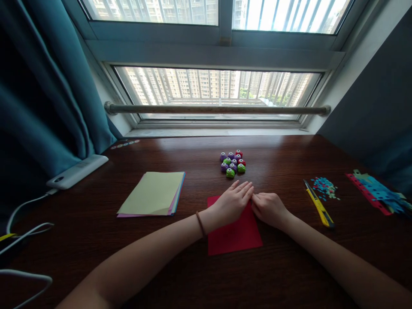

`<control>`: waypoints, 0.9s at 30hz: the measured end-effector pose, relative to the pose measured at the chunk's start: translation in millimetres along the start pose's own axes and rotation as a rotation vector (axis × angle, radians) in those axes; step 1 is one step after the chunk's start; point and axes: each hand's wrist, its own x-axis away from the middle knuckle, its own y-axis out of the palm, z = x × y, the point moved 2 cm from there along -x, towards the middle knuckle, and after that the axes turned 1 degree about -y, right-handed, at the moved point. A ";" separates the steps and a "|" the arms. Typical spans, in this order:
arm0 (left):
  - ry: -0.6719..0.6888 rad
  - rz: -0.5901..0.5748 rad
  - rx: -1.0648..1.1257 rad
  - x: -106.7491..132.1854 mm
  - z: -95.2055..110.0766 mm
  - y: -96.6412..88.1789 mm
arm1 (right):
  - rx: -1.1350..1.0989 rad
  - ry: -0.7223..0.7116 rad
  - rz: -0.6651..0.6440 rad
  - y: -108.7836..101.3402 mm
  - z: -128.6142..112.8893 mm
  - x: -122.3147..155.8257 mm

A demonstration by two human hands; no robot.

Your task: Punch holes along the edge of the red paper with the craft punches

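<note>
A sheet of red paper point(236, 238) lies on the dark wooden table in front of me. My left hand point(232, 201) rests flat across its upper part, fingers stretched out and pointing to the far right. Close against those fingertips, my right hand point(268, 208) is closed at the paper's far right edge, its thumb and curled fingers on that edge. Both hands cover the far right corner, so whether it is folded cannot be seen. Just beyond my hands stands a cluster of small purple, green and red bead-like pieces point(234, 162).
Left of the red sheet lies a stack of coloured paper point(151, 193), pale yellow on top. A yellow utility knife point(320, 209), tiny paper bits point(324, 187) and blue and red cut strips point(376, 191) lie to the right. A white power bank point(79, 171) with a cable sits far left.
</note>
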 end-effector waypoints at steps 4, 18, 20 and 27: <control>-0.003 0.013 -0.030 -1.7 1.8 0.6 | -0.005 0.024 0.013 1.0 -0.6 0.0; -0.010 0.038 -0.051 -1.5 3.5 6.8 | -0.014 0.057 -0.011 5.4 -2.2 4.0; -0.021 0.033 -0.042 -1.2 3.8 6.0 | -0.012 0.056 -0.009 5.8 -2.5 4.6; -0.039 0.017 0.004 -2.5 1.7 -0.6 | -0.051 0.070 0.021 3.4 -1.8 2.8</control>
